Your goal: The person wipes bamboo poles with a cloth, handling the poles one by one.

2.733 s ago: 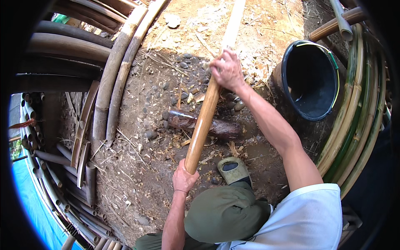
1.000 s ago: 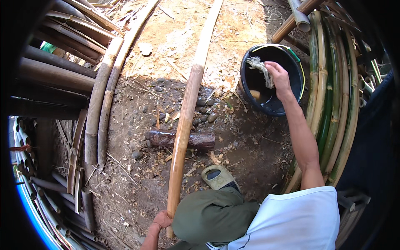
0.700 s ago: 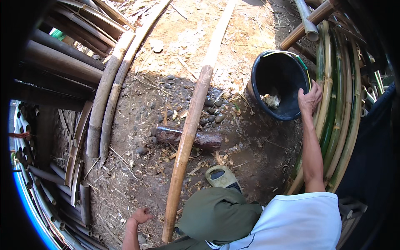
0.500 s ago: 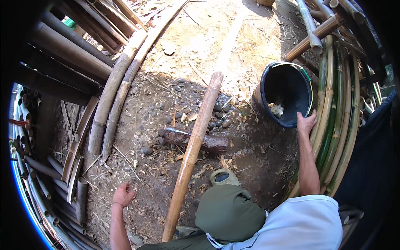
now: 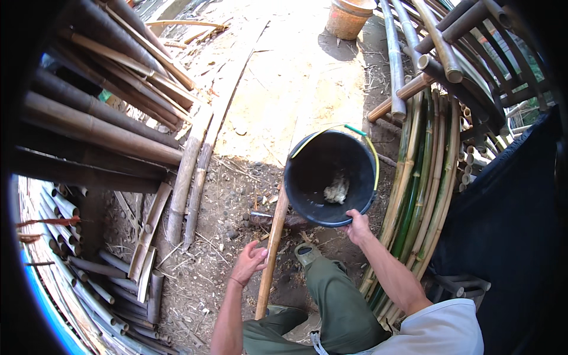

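Note:
My right hand (image 5: 358,226) grips the near rim of a black bucket (image 5: 299,198), thumb on the lip. The bucket tilts so that its mouth faces me, and it hides part of the pole behind it. Inside lies a whitish, crumbly lump (image 5: 337,189). A thin yellow handle (image 5: 372,155) with a green sleeve hangs along its rim. Beside the long brown pole (image 5: 271,260), my left hand (image 5: 249,260) holds nothing, fingers loosely apart; whether its fingertips touch the pole I cannot tell. The pole rests across a short dark log (image 5: 260,219) on the dirt.
Green and yellow bamboo poles (image 5: 417,195) lie lengthwise at my right, near a bamboo frame (image 5: 414,86). Two long grey poles (image 5: 192,171) and stacked cut bamboo (image 5: 106,290) are at the left. An orange-brown pot (image 5: 346,21) stands far off. A dark sheet (image 5: 491,231) hangs at the right.
My right hand has brought the bucket from beside the bamboo at the right toward the middle, tilting its mouth toward me. My left hand has moved right, up to the pole. The view has shifted.

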`<state>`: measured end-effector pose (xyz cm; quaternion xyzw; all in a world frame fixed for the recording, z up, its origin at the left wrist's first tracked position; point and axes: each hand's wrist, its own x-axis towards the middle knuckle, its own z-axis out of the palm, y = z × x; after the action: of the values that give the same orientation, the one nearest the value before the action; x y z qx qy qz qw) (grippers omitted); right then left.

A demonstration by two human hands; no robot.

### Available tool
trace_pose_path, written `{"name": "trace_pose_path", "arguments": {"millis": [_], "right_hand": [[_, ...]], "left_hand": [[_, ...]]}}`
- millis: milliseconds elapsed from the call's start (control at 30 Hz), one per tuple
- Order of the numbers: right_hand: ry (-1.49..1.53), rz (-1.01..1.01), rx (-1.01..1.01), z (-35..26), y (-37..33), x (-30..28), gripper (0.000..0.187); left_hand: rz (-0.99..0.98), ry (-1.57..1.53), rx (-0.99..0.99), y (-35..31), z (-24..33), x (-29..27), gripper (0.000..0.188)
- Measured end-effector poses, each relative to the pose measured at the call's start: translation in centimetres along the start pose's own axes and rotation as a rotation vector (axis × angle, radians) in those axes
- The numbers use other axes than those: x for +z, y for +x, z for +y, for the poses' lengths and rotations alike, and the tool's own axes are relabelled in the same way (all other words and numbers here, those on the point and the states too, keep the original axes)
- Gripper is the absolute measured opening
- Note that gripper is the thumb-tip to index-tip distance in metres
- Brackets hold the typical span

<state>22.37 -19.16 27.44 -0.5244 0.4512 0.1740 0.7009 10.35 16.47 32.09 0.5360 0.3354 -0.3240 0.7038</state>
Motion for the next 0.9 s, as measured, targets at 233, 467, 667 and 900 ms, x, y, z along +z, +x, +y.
{"name": "trace_pose_path", "arguments": {"millis": [233,467,667,900], "right_hand": [[-0.268,-0.404,0.283,-11.4,-18.9,10.4,0.035],[-0.599,-0.470,-0.286,-22.8,-21.3,13.2,0.072],[-0.828,0.013,-0.192,-32.5,-16.0,5.2,0.061],[-0.860,0.570,0.167,-36.1,-7.4,-2.5,0.059]], "left_hand": [[0.200,-0.504,-0.188,-9.4,15.2,8.7,0.035],[0.377,-0.736,-0.012,-17.4,27.6,-0.7,0.025],[0.628,-0.796,-0.012,-15.6,33.8,-6.3,0.025],[0.617,-0.849,-0.073,2.4,44.1,-8.3,0.039]]}}
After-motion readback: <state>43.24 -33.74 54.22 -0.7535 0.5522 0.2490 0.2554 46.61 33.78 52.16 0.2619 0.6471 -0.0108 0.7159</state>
